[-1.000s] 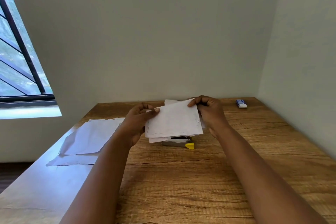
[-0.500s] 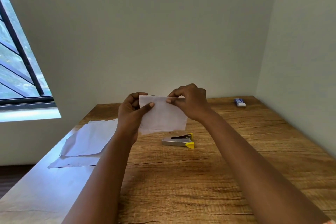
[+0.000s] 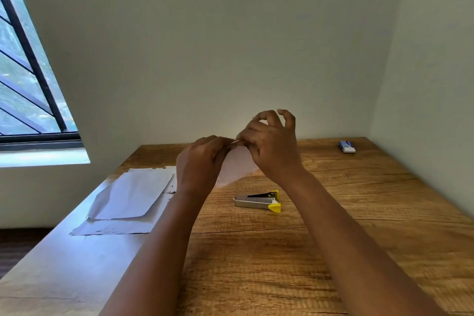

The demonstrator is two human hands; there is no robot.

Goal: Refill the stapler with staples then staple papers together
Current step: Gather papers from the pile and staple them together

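Observation:
I hold a small stack of white papers [image 3: 237,165] upright above the wooden table [image 3: 359,213], seen almost edge-on. My left hand [image 3: 201,161] grips its left side. My right hand [image 3: 270,146] pinches the top edge with thumb and forefinger while its other fingers are lifted and curled. Most of the stack is hidden behind both hands. The silver stapler with yellow ends [image 3: 257,201] lies on its side on the table below and just right of the papers, untouched.
Loose white sheets [image 3: 128,197] lie overlapped at the table's left edge. A small blue and white staple box [image 3: 346,147] sits at the far right corner by the walls. A window is at far left.
The papers have been raised off the stapler and tilted from flat to upright, edge toward me. Both hands rose and drew closer together; the right hand's fingers lifted.

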